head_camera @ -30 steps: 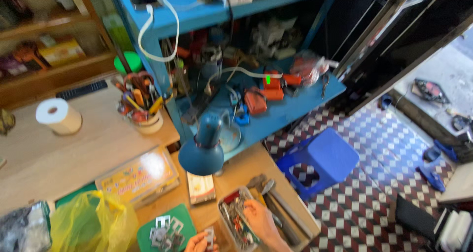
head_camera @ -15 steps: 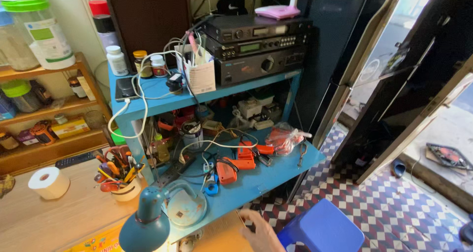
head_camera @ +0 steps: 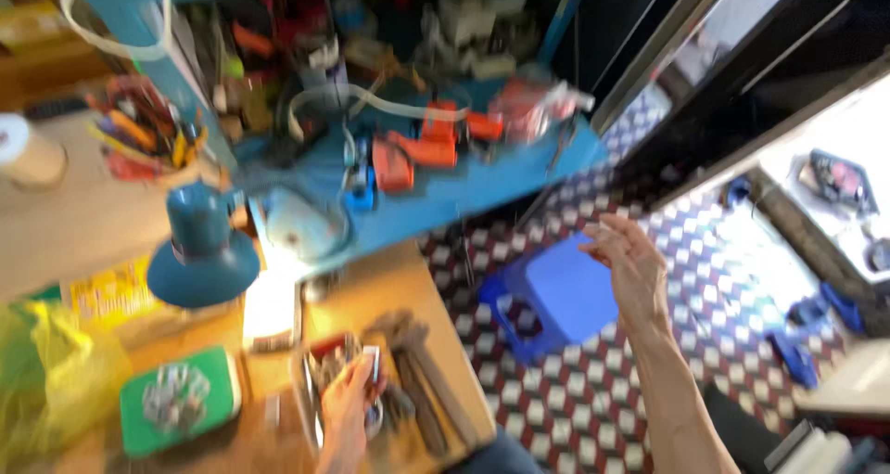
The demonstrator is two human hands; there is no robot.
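Left hand (head_camera: 348,404) low over the bench (head_camera: 389,279), fingers (head_camera: 363,374) pinched on a small white piece (head_camera: 372,363) (kind unclear, blurred), upright above the tray (head_camera: 311,395). Right hand (head_camera: 632,270) well apart, raised, fingers loosely open, empty, above the blue stool (head_camera: 556,293).

Under the left hand (head_camera: 348,404) lay a pale matt wooden bench (head_camera: 380,288) with dull grey metal tools (head_camera: 422,381). Below the right hand (head_camera: 635,270) stood a smooth blue plastic stool (head_camera: 556,293) on a checkered tiled floor (head_camera: 593,400).
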